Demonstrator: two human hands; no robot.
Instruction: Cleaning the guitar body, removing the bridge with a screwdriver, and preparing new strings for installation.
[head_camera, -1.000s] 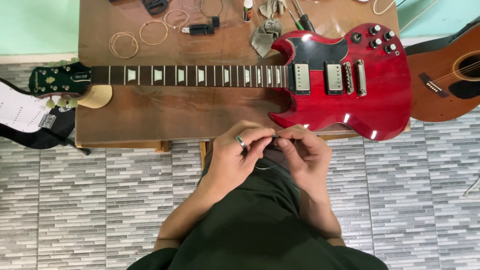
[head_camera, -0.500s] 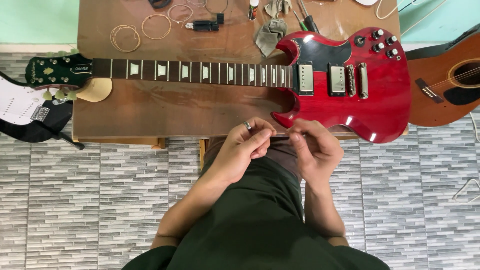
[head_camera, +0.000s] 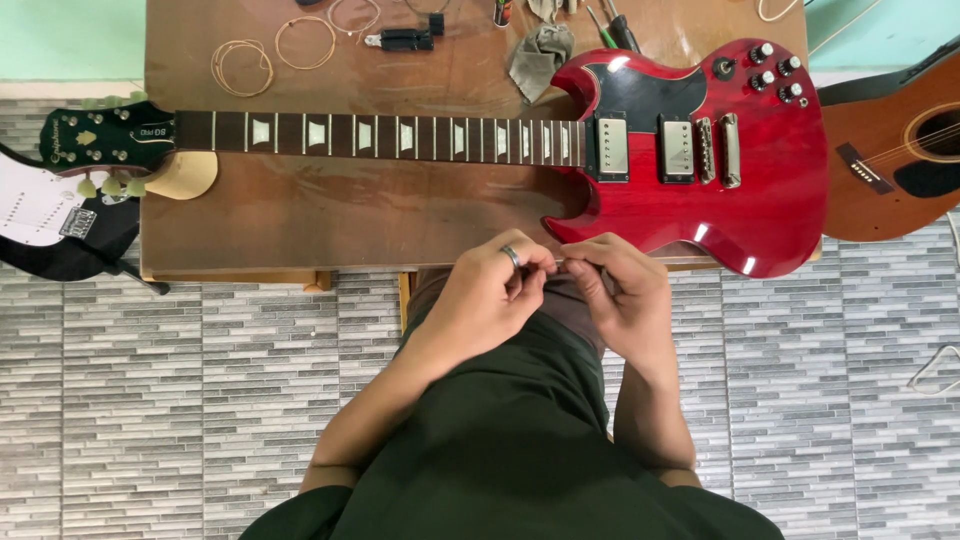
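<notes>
Head view: I see a wooden table (head_camera: 330, 225) carrying a red guitar (head_camera: 700, 190), neck to my left, headstock (head_camera: 105, 140) past the table edge. Coiled strings (head_camera: 275, 55), a grey rag (head_camera: 540, 55) and a black tool (head_camera: 400, 40) lie at the far side. An acoustic guitar (head_camera: 890, 160) rests at right, a white one (head_camera: 45, 215) at left. Nothing blocks the hands. Left hand (head_camera: 490, 300) and right hand (head_camera: 625, 300) meet just below the table edge, fingers pinched on a small thin metal piece (head_camera: 558, 263); too small to identify. Ring (head_camera: 512, 256) on left hand.
</notes>
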